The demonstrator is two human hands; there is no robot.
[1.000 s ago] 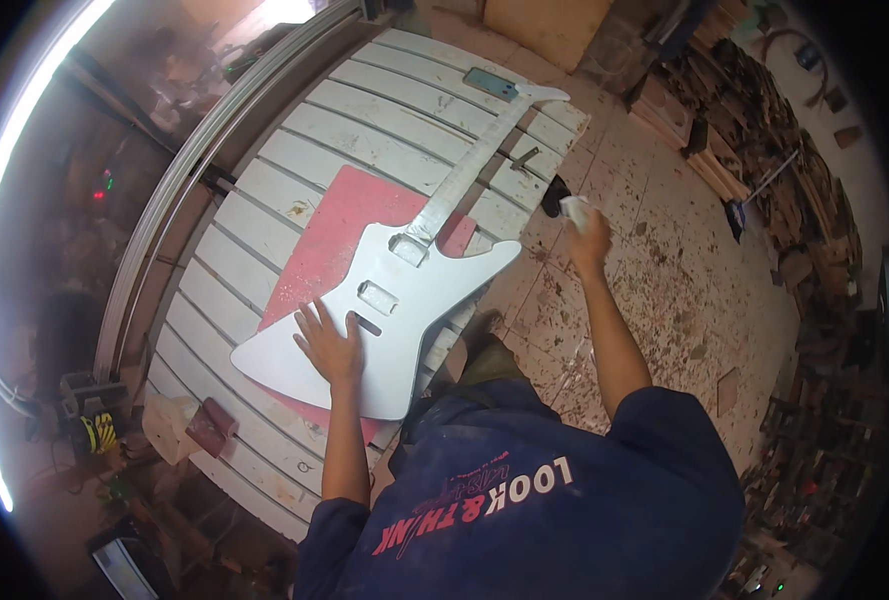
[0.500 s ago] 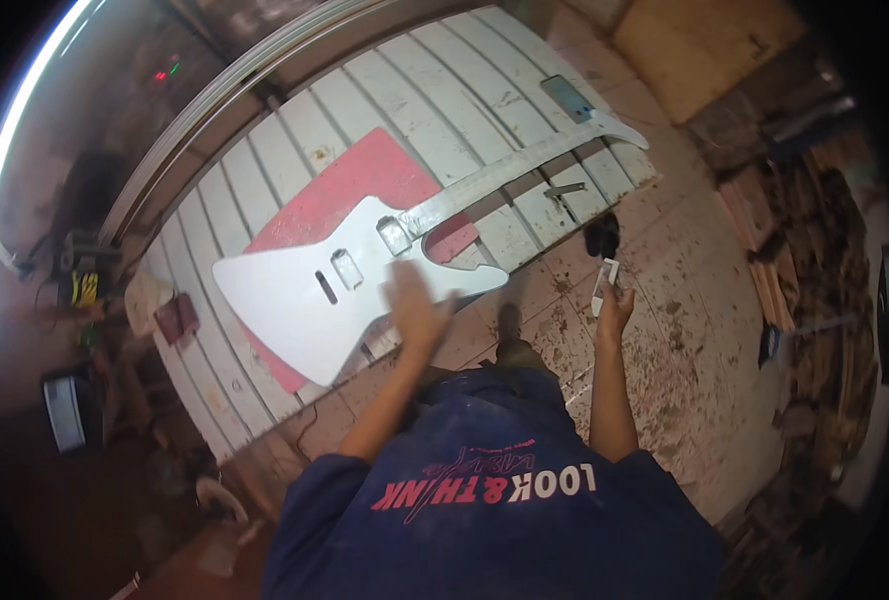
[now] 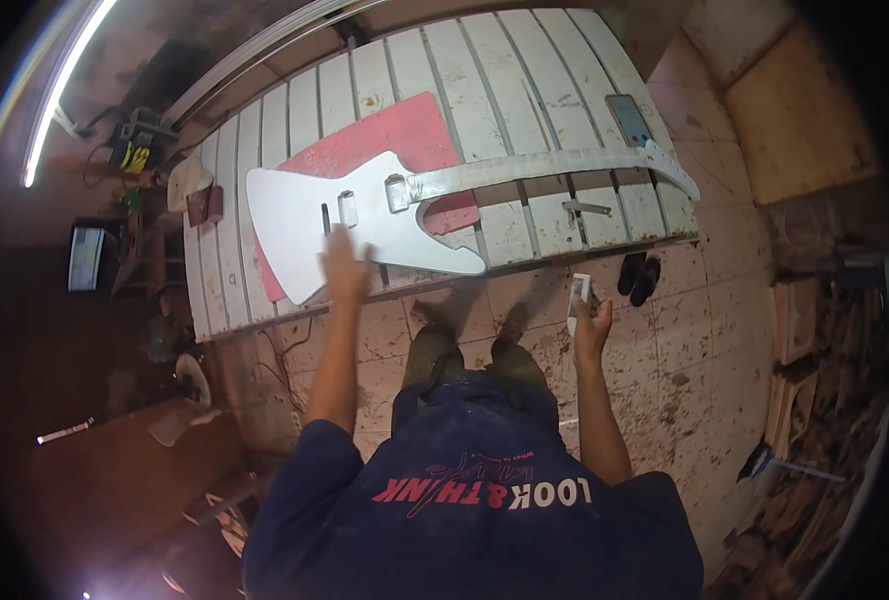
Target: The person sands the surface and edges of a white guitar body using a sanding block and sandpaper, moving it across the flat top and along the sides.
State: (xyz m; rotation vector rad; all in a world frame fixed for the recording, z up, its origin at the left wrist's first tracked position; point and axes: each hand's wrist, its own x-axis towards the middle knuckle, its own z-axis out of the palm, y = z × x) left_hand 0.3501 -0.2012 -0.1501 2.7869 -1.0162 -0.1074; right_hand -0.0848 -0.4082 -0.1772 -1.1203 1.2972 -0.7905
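Note:
A white electric guitar point(image 3: 302, 212), angular in body and with its long neck toward the right, lies flat over a red pad point(image 3: 364, 130) on the slatted workbench. Two square recesses and a dark narrow slot are cut into its face. My left hand point(image 3: 346, 272) rests on the near part of the body, just below the slot, its fingers stretched and slightly blurred. Off the bench's front edge, my right hand point(image 3: 592, 328) grips a small white block point(image 3: 578, 290) with a greyish face. It is held apart from the guitar.
The white slatted workbench point(image 3: 524, 90) carries a phone point(image 3: 627, 120) near the headstock and a small metal piece point(image 3: 586, 207) below the neck. A dark red object point(image 3: 204, 205) sits at its left end. Black shoes point(image 3: 639, 278) stand on the tiled floor. Wood pieces point(image 3: 799, 400) are stacked at right.
My left hand has slid leftward over the guitar body, from beside the near horn to below the slot. My right hand still holds the block. The whole view has turned and shifted.

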